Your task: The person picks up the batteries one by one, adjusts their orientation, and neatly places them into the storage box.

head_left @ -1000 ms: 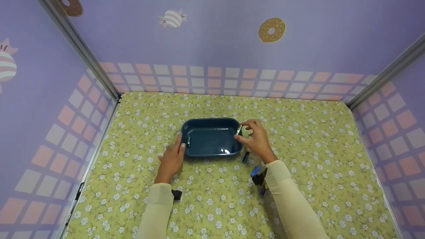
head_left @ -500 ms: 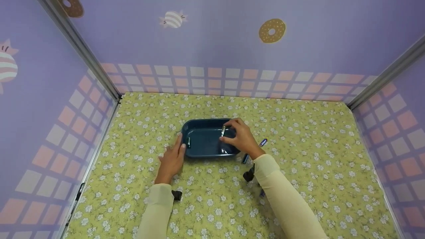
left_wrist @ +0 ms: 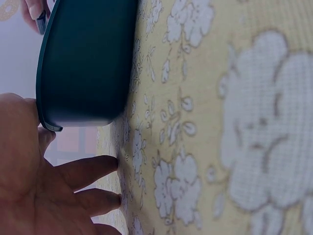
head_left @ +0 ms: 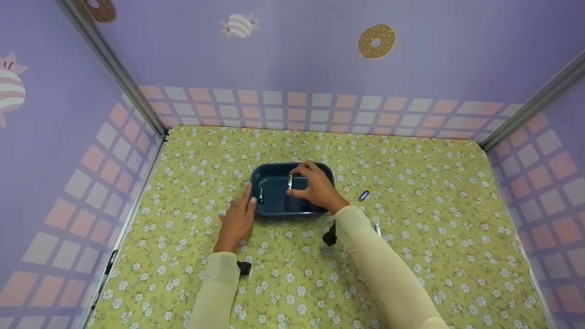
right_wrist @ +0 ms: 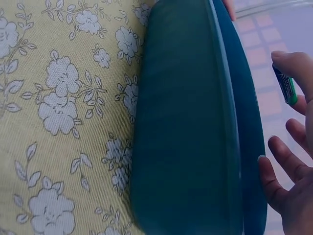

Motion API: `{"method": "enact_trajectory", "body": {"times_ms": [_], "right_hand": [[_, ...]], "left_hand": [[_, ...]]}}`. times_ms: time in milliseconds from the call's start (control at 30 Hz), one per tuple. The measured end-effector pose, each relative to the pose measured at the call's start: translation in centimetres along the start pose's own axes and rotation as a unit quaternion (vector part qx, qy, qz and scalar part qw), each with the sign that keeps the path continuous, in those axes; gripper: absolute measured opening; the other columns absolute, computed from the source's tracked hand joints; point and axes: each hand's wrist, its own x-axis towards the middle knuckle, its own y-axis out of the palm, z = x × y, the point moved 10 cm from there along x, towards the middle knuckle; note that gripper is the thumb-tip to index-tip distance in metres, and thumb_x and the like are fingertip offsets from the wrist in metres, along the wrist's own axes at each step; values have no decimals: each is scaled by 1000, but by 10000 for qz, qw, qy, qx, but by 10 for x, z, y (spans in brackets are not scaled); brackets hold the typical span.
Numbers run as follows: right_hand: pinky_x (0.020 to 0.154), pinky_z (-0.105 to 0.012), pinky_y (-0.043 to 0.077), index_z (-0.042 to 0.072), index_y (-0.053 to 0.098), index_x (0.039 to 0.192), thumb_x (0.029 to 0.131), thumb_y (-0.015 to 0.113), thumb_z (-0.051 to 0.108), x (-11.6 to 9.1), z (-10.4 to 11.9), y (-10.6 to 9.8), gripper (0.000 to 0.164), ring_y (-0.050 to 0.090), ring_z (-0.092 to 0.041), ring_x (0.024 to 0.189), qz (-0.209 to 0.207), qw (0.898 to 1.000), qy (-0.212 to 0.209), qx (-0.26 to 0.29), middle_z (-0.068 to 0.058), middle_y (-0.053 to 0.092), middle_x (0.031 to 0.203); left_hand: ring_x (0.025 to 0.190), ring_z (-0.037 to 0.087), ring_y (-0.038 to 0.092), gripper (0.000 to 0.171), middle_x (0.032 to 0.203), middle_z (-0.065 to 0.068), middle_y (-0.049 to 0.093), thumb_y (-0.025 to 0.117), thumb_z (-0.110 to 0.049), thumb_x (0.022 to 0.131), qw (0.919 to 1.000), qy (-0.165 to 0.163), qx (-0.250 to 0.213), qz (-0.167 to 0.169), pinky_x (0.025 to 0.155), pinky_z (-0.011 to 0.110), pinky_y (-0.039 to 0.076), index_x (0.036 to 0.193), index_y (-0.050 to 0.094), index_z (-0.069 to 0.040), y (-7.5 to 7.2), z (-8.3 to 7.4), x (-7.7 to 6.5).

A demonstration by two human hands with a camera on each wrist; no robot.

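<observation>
A dark teal rectangular tray (head_left: 292,214) stands on the flowered cloth. My left hand (head_left: 236,219) rests at its left end, index finger and thumb against the rim. In the left wrist view, the other fingers (left_wrist: 90,174) are spread and reach down to the cloth. My right hand (head_left: 316,186) is above the tray's inside, pinching a small battery (head_left: 290,181) between thumb and fingertips. The right wrist view shows this battery (right_wrist: 285,85) as dark with a green end, above the rim, the other fingers loosely bent. Another small battery (head_left: 261,195) lies inside the tray near its left wall.
A blue battery (head_left: 364,195) lies on the cloth right of the tray. A silvery one (head_left: 377,228) shows partly beside the right sleeve (head_left: 379,256), which hides some cloth. Purple walls (head_left: 301,55) enclose the back and sides.
My right hand has moved left with the pinched battery, from the tray's right rim to over its middle. The right forearm now covers batteries visible earlier. The left hand and tray stay put.
</observation>
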Motion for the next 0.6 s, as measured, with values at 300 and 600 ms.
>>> {"method": "enact_trajectory", "body": {"times_ms": [300, 600], "right_hand": [[101, -46, 52, 16, 67, 130, 85, 85, 39, 13, 0, 22, 53, 59, -26, 119, 416, 9985, 2, -343, -6, 54, 133], [102, -46, 51, 18, 67, 131, 86, 84, 41, 22, -2, 41, 54, 57, -25, 123, 735, 9961, 95, -469, -5, 54, 135]], "left_hand": [[156, 50, 5, 63, 170, 11, 24, 18, -70, 104, 9999, -122, 36, 14, 113, 79, -9, 162, 0, -51, 1, 1, 1], [155, 52, 8, 66, 169, 13, 26, 18, -71, 104, 9998, -141, 92, -40, 113, 81, -7, 163, 3, -47, 0, 2, 1]]}}
